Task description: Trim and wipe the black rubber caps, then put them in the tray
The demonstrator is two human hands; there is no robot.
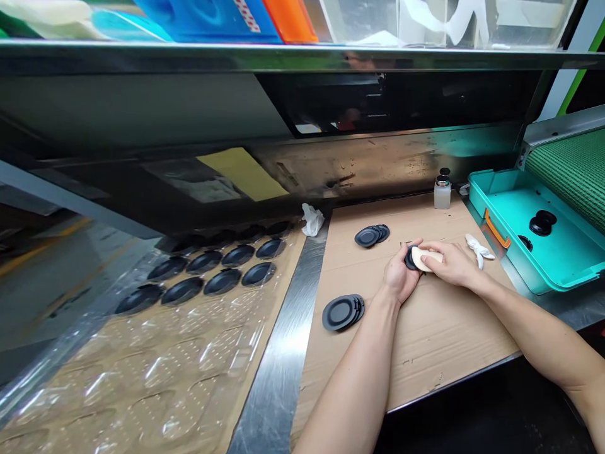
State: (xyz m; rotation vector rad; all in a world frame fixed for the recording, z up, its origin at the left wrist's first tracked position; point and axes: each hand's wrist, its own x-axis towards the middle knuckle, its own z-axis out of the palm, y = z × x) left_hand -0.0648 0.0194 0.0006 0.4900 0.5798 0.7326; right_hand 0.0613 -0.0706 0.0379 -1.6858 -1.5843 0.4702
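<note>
**Both hands meet over one black disc on the cardboard**

With the hands as the clock's centre, a small bottle with a dark cap stands at one o'clock, near the far edge of the cardboard. A crumpled white cloth lies at three, just beyond the right wrist. Past it, between two and three, sits a teal bin with an orange latch and some black round parts inside; a green belt runs behind it. A fanned stack of black discs lies near ten o'clock, and a second stack at eight, just beside the left forearm. Further out at nine, black dishes fill the far rows of a clear plastic tray. A wad of tissue rests between nine and ten. At twelve, a metal shelf overhangs the work.

The left hand cups the black disc, raised toward the person; its fingers are mostly hidden, so their exact bend cannot be told. The right hand comes in from four o'clock, fingers and thumb pinching a white pad against the disc and covering much of it.
</note>
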